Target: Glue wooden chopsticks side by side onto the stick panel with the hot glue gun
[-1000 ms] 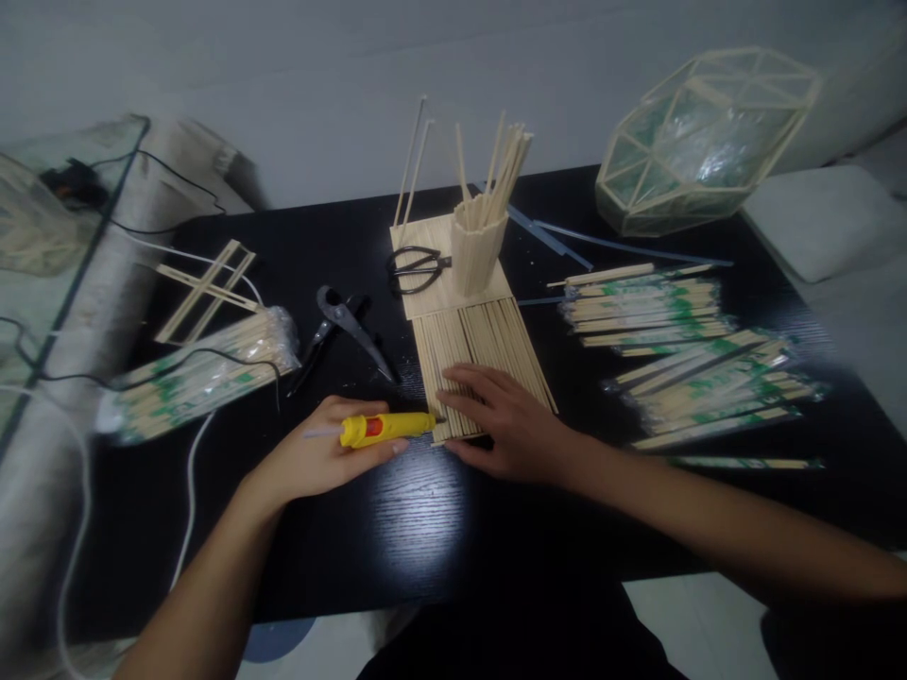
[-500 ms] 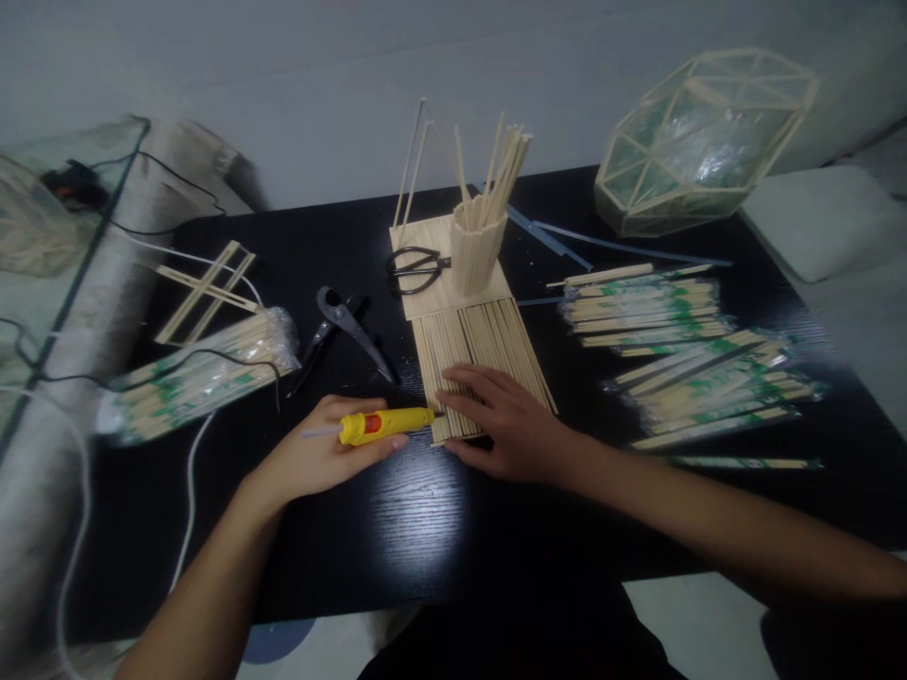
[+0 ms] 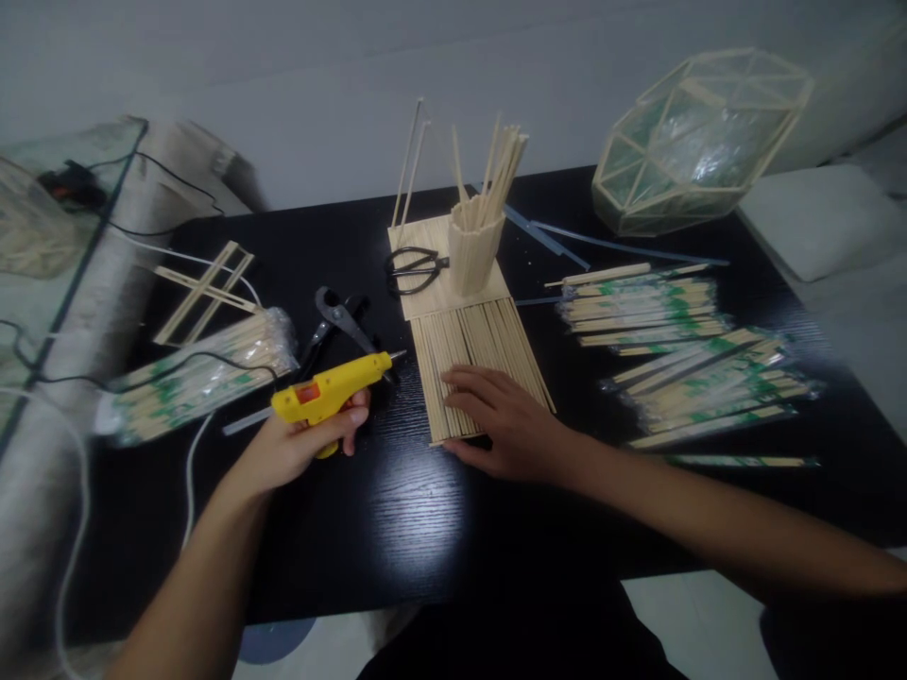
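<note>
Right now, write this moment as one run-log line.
left hand: holding glue gun | right hand: on row of sticks | nozzle: apart from row

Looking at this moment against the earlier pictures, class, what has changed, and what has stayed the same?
The left hand has moved left, carrying the yellow glue gun, so its tip is now away from the row of sticks. Nothing was picked up or let go. The right hand stayed on the sticks; the pliers and stick cup stayed put.
</note>
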A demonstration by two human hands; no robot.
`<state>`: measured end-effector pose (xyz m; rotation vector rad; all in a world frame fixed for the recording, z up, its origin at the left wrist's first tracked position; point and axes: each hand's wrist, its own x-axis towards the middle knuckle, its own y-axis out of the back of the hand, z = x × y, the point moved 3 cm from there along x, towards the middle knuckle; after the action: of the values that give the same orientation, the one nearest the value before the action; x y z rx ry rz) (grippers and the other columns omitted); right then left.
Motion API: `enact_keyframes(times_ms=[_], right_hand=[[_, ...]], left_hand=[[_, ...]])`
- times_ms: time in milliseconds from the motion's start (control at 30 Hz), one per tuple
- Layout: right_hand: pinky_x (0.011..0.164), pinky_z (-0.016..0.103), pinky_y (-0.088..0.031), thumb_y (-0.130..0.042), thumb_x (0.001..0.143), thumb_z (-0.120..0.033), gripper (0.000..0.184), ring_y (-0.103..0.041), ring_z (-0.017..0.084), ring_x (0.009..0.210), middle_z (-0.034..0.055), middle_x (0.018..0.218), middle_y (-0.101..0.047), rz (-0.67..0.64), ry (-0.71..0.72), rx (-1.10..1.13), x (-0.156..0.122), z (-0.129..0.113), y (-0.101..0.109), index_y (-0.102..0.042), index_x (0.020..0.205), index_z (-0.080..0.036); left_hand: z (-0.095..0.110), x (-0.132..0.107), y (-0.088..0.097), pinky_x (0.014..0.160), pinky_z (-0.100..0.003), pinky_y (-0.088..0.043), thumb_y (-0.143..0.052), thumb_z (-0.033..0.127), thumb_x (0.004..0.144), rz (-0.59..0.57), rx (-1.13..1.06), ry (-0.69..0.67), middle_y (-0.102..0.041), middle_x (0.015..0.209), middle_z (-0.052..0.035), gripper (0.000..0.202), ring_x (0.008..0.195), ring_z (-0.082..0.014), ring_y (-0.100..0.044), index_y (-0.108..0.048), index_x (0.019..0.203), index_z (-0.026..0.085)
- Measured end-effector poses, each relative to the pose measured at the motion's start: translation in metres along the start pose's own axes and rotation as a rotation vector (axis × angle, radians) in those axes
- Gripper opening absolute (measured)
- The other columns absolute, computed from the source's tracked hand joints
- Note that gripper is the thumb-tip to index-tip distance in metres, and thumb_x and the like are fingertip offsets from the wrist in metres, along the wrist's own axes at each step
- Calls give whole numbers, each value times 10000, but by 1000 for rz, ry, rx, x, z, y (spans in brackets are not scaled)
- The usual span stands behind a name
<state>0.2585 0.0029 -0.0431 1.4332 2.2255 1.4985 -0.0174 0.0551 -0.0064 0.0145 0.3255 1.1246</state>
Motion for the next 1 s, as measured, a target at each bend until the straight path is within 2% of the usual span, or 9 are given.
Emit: enact_keyframes(times_ms=[100,133,167,233,333,567,833,1000], right_hand=[[1152,578,-598,-710,1052,-324,236,-630,361,1448,211,1439,-700,0,27,-14,0,-1,0,-673,1233,-178],[1147,575,-602,-706,1055,-320,217,-637,359,1441,203,1430,-709,3,33,-23,-1,-1,0,-678,1220,-181],[1144,570,-606,-704,1056,-318,205,-643,358,1434,196,1422,-717,7,40,-32,-1,-1,0,-684,1209,-183],[1140,555,-613,-703,1059,-316,186,-660,352,1414,180,1407,-731,22,54,-55,-1,-2,0,-696,1190,-185],[1125,536,-623,-700,1060,-307,175,-678,345,1382,177,1374,-752,40,81,-66,-1,-3,1,-707,1172,-173],[1104,514,-623,-719,1032,-255,153,-694,341,1340,189,1331,-764,57,103,-72,0,-5,2,-723,1143,-150],[1091,507,-630,-718,1035,-262,133,-704,332,1321,174,1305,-774,68,101,-62,-1,-3,2,-727,1124,-162],[1073,513,-642,-716,1044,-276,125,-715,330,1303,170,1300,-777,73,96,-63,0,-3,1,-721,1111,-171]], left_hand=[[0,2,-21,609,-265,-660,-837,501,936,-38,-5,42,-722,748,-22,348,620,-162,-726,-735,874,173],[-1,2,-28,600,-266,-664,-806,527,962,-29,9,53,-754,775,-44,374,634,-172,-742,-756,888,164],[-2,2,-33,600,-281,-679,-790,549,970,-3,3,52,-797,858,-77,395,688,-197,-775,-786,955,154],[-5,2,-41,686,-328,-729,-778,567,977,29,-28,63,-843,1135,-148,456,950,-284,-841,-804,1147,144],[-11,1,-45,776,-371,-756,-782,569,980,13,-62,87,-823,1302,-187,523,1117,-342,-836,-789,1269,133],[-14,-1,-47,824,-403,-761,-769,578,995,-41,-107,108,-807,1365,-197,528,1157,-379,-833,-807,1282,136],[-13,-2,-51,807,-389,-760,-796,539,983,-36,-189,133,-815,1354,-183,480,1174,-380,-827,-817,1271,155],[-13,-3,-53,858,-416,-758,-828,530,958,-29,-246,161,-817,1341,-174,490,1181,-370,-825,-815,1283,164]])
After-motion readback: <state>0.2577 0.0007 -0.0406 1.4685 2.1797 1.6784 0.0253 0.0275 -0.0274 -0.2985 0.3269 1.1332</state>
